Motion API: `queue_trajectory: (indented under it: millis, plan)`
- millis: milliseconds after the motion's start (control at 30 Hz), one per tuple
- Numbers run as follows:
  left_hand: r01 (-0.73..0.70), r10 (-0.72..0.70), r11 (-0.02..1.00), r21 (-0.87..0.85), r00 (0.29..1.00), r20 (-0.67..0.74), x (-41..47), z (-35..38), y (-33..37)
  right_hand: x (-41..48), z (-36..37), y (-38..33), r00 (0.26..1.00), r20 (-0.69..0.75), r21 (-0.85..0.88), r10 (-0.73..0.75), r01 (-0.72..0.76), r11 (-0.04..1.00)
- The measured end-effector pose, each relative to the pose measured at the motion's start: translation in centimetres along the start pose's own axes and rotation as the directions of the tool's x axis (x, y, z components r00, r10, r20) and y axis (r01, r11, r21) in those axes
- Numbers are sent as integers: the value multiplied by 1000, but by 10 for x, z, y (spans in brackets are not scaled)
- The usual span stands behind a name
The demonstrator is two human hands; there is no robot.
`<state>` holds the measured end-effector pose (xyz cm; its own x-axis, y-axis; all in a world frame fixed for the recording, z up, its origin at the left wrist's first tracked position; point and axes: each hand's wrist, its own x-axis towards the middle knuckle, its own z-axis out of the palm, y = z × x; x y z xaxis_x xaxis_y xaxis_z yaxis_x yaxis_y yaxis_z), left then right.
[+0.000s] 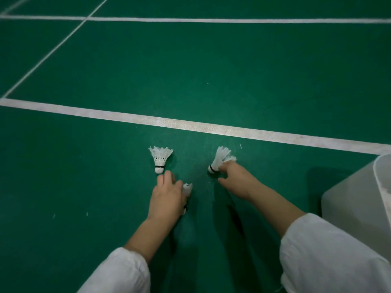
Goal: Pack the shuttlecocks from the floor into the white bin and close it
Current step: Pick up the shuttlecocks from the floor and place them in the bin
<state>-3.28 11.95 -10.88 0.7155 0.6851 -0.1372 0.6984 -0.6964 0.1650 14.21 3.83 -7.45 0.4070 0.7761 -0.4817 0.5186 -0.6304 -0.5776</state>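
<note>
No readable writing. Green textured court floor [105, 166], worn white lines. Left hand [167, 199] at frame centre, fingers curled round feathered shuttlecock [187, 188], reaching toward second shuttle [160, 158]: white feathers, black band, rounded cork, lying on floor. Right hand [237, 180] pinching third shuttle [221, 158]. White translucent plastic bin [357, 199] at right edge, open.

Matte green sports-court floor [190, 70], dim lighting, darker corners. Worn wide white boundary line [190, 124] crossing mid-frame; thinner white lines [211, 20] beyond it.
</note>
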Motion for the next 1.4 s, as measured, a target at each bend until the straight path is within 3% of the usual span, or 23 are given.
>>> queue_trajectory:
  millis: [67,133,200,333,500,633,833,1033,1133,1200,1300,1400]
  plan:
    - [-27,12,984,-177,996,-86,3,-8,-9,-8,2,-2,997,-77,-19,-23,22,1000]
    - [34,-40,928,-370,999,-9,9,-20,-19,-16,1,-3,983,-182,10,-32,35,999]
    - [98,-106,895,-435,994,6,19,-33,-27,-24,0,-2,964,-263,64,-44,63,996]
    - [179,-216,926,-332,974,-76,41,-45,-42,-41,-4,-5,937,-340,148,-80,137,979]
    - [295,-270,943,-153,948,166,68,-33,-50,-57,-14,-11,916,-373,82,-147,190,978]
    - [309,-299,947,-85,947,113,62,-27,-49,-70,-16,-11,912,-377,60,-160,196,979]
    - [109,-118,972,-210,993,-27,13,-55,12,-101,-35,-11,897,-390,-3,-210,226,974]
    - [-200,109,892,-405,966,-236,-37,-120,107,-181,-104,5,860,-396,-229,-321,246,942]
    - [-316,210,828,-463,941,-266,-61,-135,153,-235,-133,27,845,-481,-188,-232,159,969]
    - [-341,255,803,-489,938,-235,-75,-138,180,-266,-143,51,826,-559,-53,-76,56,997]
    - [-416,342,796,-440,909,-241,-90,-135,208,-302,-143,95,737,-639,233,220,-87,969]
    - [-491,429,790,-367,870,-241,-102,-130,230,-329,-136,132,653,-654,374,382,-159,914]
